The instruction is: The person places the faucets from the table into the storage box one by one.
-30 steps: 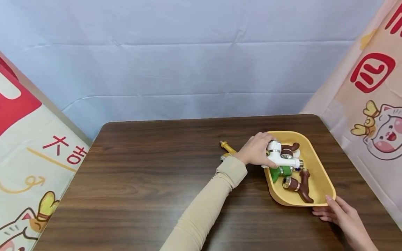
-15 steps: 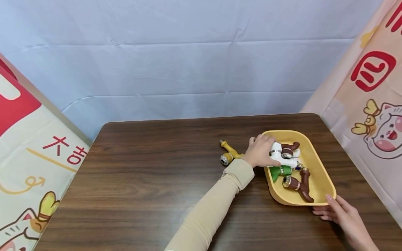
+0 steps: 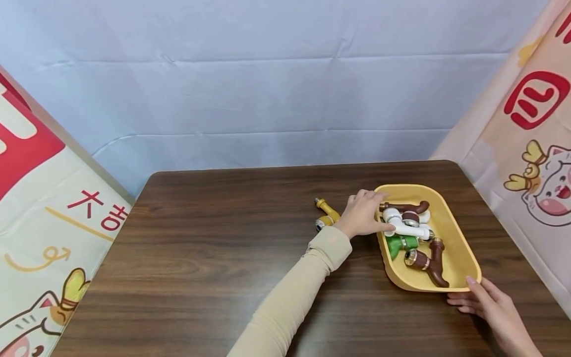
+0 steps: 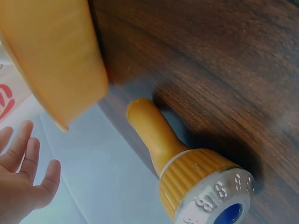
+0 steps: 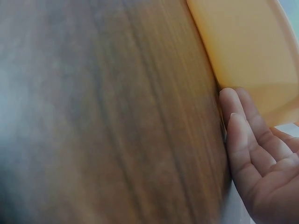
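My left hand is at the left rim of a yellow plastic basin, fingers spread and apart from the taps. In the left wrist view its fingers hold nothing. Inside the basin lie a white tap, a green tap, a brown tap and another brown tap farther back. A yellow tap rests on the table just left of the basin, partly hidden behind my left hand in the head view. My right hand holds the basin's near right corner, thumb at the rim and fingers against the outer wall.
The dark wood table carries the basin near its right side. A pale cloth hangs behind the far edge. Printed sheets with cartoon cats stand at both sides.
My left hand has let go of the white tap and drawn slightly back from it. The white tap now lies lower among the others. The right hand stays at the basin's corner.
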`<state>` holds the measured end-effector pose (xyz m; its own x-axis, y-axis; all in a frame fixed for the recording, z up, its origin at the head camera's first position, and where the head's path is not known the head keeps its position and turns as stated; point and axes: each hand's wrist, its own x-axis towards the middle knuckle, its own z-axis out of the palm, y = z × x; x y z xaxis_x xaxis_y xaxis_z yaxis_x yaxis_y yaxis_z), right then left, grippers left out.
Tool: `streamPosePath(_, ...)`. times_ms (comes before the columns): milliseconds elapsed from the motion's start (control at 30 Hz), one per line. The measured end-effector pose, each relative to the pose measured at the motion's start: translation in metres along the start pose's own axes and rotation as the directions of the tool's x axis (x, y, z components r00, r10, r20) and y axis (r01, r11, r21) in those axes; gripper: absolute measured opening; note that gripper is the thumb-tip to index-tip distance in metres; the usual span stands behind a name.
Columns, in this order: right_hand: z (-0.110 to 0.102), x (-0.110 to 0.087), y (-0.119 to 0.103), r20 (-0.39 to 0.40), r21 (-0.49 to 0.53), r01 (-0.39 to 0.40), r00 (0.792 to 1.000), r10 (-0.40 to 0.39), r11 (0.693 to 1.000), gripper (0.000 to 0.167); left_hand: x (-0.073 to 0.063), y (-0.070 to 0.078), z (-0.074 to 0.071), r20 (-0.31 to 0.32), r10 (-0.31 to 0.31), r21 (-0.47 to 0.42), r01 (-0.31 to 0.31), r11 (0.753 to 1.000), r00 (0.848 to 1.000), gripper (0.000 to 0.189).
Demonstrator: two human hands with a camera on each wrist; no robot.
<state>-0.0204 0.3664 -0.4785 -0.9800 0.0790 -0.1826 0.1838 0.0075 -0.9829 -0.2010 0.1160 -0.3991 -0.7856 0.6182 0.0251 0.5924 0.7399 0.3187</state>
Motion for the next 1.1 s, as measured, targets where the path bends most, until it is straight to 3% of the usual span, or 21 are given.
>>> streamPosePath(333, -0.003, 0.003, 0.001, -0.025, -0.021, -0.044, 0.999, 0.043, 0.999, 0.008, -0.005, 0.002, -0.007, -0.01, 0.022, -0.014, -0.022, 1.0, 1.0, 0.077)
streamPosePath(533, -0.005, 0.004, 0.002, -0.029, -0.023, -0.061, 0.998, 0.06, 0.998, 0.007, -0.01, 0.003, -0.01, -0.061, 0.049, -0.023, -0.05, 0.998, 0.997, 0.067)
streamPosePath(867, -0.004, 0.006, 0.002, -0.075, -0.114, -0.17, 0.984, 0.162, 0.979, 0.028, -0.024, -0.005, -0.009, -0.119, 0.077, -0.054, -0.084, 0.995, 0.99, 0.058)
streamPosePath(1100, -0.004, 0.006, 0.003, -0.068, -0.101, -0.159, 0.986, 0.152, 0.982, 0.028, -0.035, -0.008, -0.01, -0.155, 0.097, -0.082, -0.11, 0.991, 0.983, 0.06)
